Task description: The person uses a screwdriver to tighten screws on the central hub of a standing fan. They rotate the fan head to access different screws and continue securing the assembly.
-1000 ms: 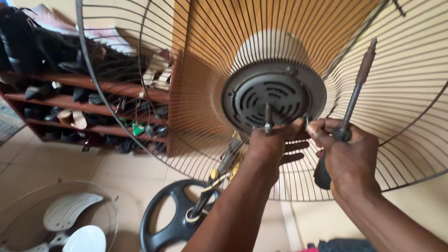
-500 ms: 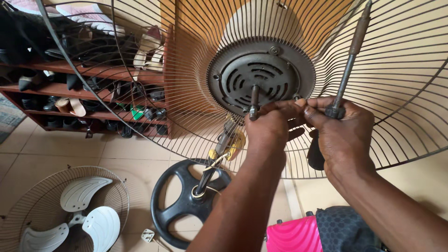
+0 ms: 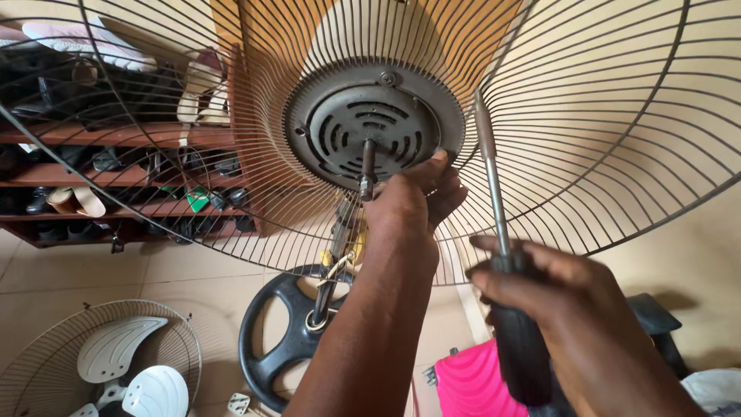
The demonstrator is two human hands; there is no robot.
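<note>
Left hand (image 3: pixel 413 202) pinches at motor housing (image 3: pixel 374 123) rim just right of shaft (image 3: pixel 367 166), steadying it; right hand (image 3: pixel 567 309) grips screwdriver (image 3: pixel 505 286) parked below-right, tip up.

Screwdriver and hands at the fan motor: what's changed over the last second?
The right hand has drawn back from the motor housing, taking the screwdriver down and towards the camera; a second ago it sat beside the left hand. The left hand stays at the housing's lower right rim, next to the shaft. The right grip on the screwdriver handle is unchanged, and the wire guard remains around the motor.
</note>
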